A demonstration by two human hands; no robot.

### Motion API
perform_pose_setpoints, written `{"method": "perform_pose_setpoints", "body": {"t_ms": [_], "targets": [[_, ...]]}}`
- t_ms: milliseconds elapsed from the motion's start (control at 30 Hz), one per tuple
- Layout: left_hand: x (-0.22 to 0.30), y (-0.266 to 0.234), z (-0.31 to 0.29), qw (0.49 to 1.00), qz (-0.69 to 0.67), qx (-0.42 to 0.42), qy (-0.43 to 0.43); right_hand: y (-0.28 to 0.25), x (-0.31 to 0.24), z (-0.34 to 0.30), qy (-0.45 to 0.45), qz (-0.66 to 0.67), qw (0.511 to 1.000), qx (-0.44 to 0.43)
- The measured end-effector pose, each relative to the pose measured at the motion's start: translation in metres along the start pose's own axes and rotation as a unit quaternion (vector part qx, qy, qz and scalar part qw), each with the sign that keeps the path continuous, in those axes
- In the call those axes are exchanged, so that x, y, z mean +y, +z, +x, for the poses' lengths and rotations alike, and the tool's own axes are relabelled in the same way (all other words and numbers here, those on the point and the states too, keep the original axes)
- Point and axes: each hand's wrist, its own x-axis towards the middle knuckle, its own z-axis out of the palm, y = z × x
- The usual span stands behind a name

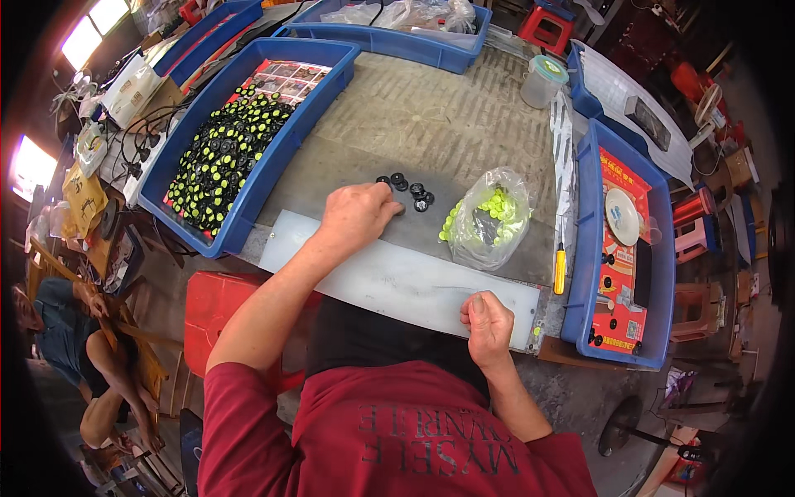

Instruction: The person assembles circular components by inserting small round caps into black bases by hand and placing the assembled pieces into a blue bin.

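Observation:
My left hand is over the table's near part with its fingers curled down and pressed together; what they hold, if anything, is hidden. Just beyond its fingertips lie several small round black plastic pieces. My right hand is closed above the right end of a pale translucent board along the table's near edge. Its thumb presses on the curled fingers, and I cannot make out anything between them. Between the hands, farther in, stands an open clear plastic bag with small yellow-green discs in and beside it.
A blue tray at left holds many black pieces with yellow-green centres. The right blue tray has a white dish and a few black pieces. Nearby lie a yellow-handled tool and a lidded tub. Another person sits at left.

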Motion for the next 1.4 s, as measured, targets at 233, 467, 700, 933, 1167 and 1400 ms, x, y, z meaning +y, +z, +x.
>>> {"method": "perform_pose_setpoints", "body": {"t_ms": [233,467,700,933,1167,1400], "targets": [[0.007,0.011,0.003,0.997,0.013,-0.072,-0.036,-0.001,-0.002,-0.001,-0.007,-0.014,1.000,-0.006],[0.007,0.015,0.003,0.996,-0.014,-0.070,-0.057,-0.002,-0.003,0.001,-0.026,-0.026,0.999,-0.011],[0.012,0.013,-0.001,0.993,-0.069,-0.067,-0.069,-0.001,-0.002,0.000,-0.039,-0.037,0.999,-0.004],[0.039,-0.001,-0.023,0.971,-0.222,-0.050,-0.077,-0.011,-0.006,0.005,0.013,-0.003,1.000,-0.018],[0.047,-0.008,-0.056,0.925,-0.354,-0.074,-0.114,-0.042,-0.018,0.065,-0.119,-0.233,0.963,0.068],[0.062,-0.004,-0.069,0.888,-0.427,-0.109,-0.131,-0.040,0.010,0.109,-0.199,-0.391,0.897,0.057]]}}
